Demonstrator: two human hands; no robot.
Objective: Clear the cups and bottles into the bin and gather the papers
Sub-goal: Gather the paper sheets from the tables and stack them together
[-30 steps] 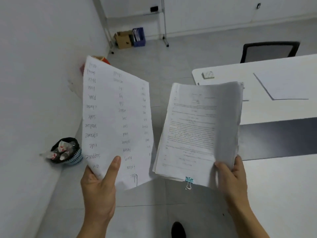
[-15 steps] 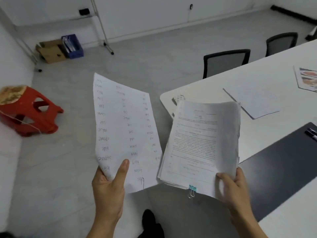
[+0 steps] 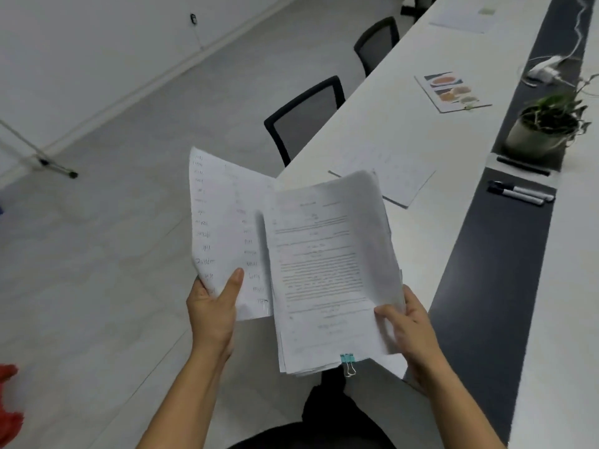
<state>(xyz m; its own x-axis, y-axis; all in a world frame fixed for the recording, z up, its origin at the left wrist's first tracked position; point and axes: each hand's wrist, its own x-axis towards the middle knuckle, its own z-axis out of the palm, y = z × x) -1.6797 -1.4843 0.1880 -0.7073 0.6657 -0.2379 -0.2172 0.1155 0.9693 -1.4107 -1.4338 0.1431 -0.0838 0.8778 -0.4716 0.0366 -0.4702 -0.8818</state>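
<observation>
My left hand (image 3: 212,311) grips the bottom edge of a single handwritten sheet (image 3: 223,234), held upright over the floor. My right hand (image 3: 410,328) holds a thick printed paper stack (image 3: 327,273) by its lower right corner; a teal binder clip (image 3: 347,359) hangs at its bottom edge. The stack overlaps the right side of the sheet. More papers lie on the long white table (image 3: 421,131): a white sheet (image 3: 393,176) just beyond the stack, a colourful printed page (image 3: 452,92) farther on, and another white sheet (image 3: 463,17) at the far end. No cups, bottles or bin are in view.
A dark strip (image 3: 496,270) runs down the table with two markers (image 3: 518,192), a potted plant (image 3: 544,128) and a white charger with cable (image 3: 544,69). Two black chairs (image 3: 304,118) stand at the table's left edge. A red stool (image 3: 9,403) peeks in at bottom left.
The view has swung right, from the wall and bin to the table. My hands have brought the stack over the right part of the single sheet.
</observation>
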